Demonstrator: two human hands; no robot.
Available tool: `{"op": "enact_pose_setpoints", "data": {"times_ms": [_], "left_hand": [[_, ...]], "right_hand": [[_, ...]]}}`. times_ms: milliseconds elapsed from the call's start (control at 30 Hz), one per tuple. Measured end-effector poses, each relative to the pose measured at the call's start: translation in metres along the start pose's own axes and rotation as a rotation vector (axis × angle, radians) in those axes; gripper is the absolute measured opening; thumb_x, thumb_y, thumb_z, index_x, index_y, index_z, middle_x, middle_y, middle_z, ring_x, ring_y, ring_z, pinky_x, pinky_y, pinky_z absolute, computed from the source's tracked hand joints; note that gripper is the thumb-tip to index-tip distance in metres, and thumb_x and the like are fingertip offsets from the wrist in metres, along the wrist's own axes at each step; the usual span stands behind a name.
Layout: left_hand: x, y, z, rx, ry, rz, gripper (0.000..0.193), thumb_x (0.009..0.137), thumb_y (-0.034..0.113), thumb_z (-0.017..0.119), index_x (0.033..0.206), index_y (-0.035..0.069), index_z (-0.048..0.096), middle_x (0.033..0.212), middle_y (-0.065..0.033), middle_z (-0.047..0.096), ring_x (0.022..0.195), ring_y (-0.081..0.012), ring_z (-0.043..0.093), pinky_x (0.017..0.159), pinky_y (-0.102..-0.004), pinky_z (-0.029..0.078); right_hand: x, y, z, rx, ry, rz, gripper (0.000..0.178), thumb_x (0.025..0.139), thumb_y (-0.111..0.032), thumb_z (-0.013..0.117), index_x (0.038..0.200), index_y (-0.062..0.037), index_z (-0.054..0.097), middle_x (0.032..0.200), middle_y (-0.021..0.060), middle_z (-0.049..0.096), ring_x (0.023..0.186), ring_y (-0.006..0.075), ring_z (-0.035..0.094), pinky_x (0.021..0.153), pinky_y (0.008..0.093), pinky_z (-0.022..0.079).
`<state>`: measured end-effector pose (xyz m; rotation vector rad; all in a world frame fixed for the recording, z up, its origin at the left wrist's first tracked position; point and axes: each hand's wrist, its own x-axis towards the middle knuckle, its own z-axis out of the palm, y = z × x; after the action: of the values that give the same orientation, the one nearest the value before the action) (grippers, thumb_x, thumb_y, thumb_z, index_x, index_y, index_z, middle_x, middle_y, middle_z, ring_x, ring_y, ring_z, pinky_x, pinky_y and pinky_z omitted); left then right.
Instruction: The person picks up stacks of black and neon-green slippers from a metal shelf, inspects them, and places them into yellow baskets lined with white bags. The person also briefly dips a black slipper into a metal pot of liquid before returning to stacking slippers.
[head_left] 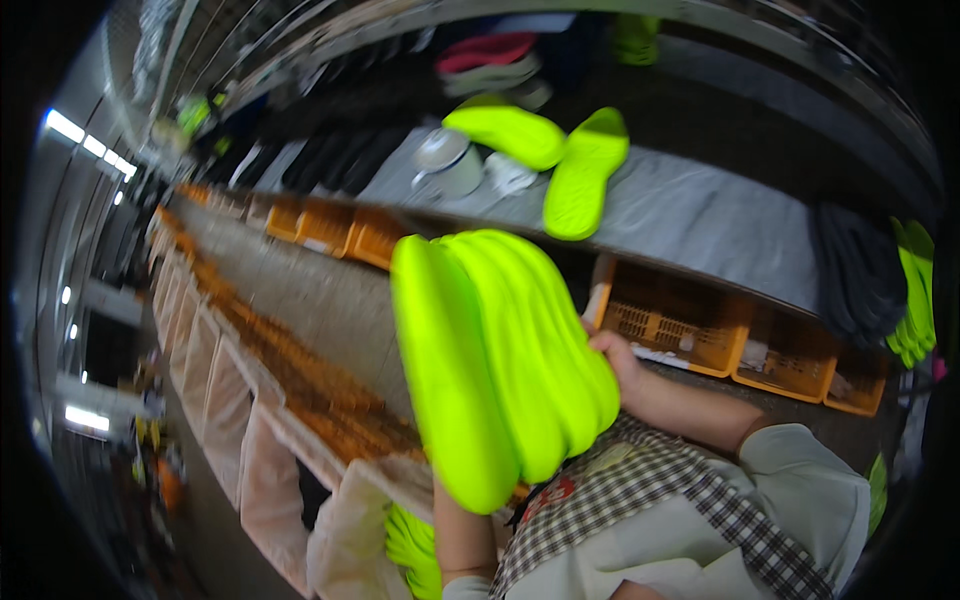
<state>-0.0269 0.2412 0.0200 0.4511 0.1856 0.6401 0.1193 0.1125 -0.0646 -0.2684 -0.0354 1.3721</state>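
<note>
A stack of several bright yellow-green shoe soles, pressed side by side, is held up in front of my body. My right hand grips the stack's right side, thumb showing at its edge. My left forearm runs up behind the near left end of the stack, and the left hand and its fingers are hidden there. Beyond the stack, two loose soles of the same colour lie on the grey bench: one upright sole hangs slightly over the front edge, and one slanted sole lies beside it.
On the grey bench stand a white lidded mug and a crumpled white wad. Dark soles are stacked at its right end. Orange crates sit below. A row of pale cloth-covered carts stretches along the left.
</note>
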Motion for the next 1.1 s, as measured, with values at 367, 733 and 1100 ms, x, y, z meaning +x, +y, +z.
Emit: {"op": "enact_pose_setpoints", "data": {"times_ms": [367,733,1100], "left_hand": [[0.122,-0.078,0.089,0.758,-0.273,-0.381,0.057,0.085,0.003,0.056,0.138,0.004,0.035,0.132,-0.0151,0.045,0.114,-0.0232,0.05,0.094,-0.0315,0.042],[0.269,-0.158,0.102,1.314,-0.48,-0.368,0.051,0.084,0.013,0.064,0.13,0.0,0.046,0.12,-0.0158,0.054,0.104,-0.0203,0.056,0.085,-0.0297,0.046],[0.28,-0.136,0.074,1.203,-0.312,-0.142,0.057,0.082,0.025,0.068,0.128,-0.001,0.046,0.125,-0.0223,0.049,0.117,-0.0314,0.047,0.096,-0.0387,0.039]], "right_hand": [[-0.051,-0.098,-0.011,-0.052,0.173,-0.554,0.058,0.079,-0.011,0.039,0.137,-0.007,0.035,0.127,0.0145,0.05,0.117,0.0302,0.05,0.101,0.0438,0.04],[0.007,-0.207,-0.077,-1.561,0.835,-0.611,0.039,0.083,0.001,0.049,0.122,0.0029,0.05,0.115,0.0253,0.056,0.106,0.0365,0.051,0.092,0.0389,0.042],[0.005,-0.323,-0.046,-1.213,0.912,-0.954,0.031,0.079,-0.004,0.057,0.11,-0.0057,0.06,0.097,0.0037,0.061,0.086,0.0117,0.055,0.075,0.0252,0.045]]}}
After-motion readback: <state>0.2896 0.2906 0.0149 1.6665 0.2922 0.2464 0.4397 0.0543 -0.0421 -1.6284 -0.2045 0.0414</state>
